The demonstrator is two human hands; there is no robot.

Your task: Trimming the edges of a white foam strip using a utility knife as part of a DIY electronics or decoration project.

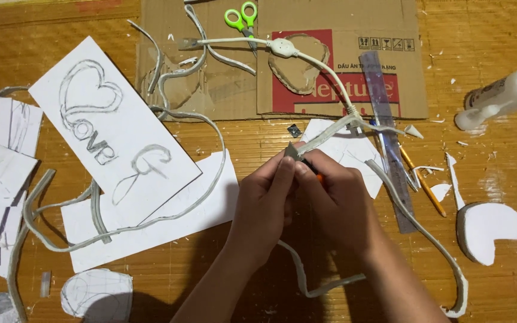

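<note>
Head view: both hands meet just below the clear ruler's (pixel 390 143) near end. Left hand (pixel 264 200) pinches the cut end of a grey flexible strip (pixel 324 139); right hand (pixel 336 200) closes around a small orange-tipped tool (pixel 318 177), mostly hidden. Judging by this, trimming the strip's end is under way, which calls for a steady pinch. Left of the ruler lies the heart sketch (pixel 112 128).

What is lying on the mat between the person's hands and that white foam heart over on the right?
In the head view, between the right hand and the white foam heart lie a clear ruler, a pencil beside it, and a curving grey-white strip.
</note>
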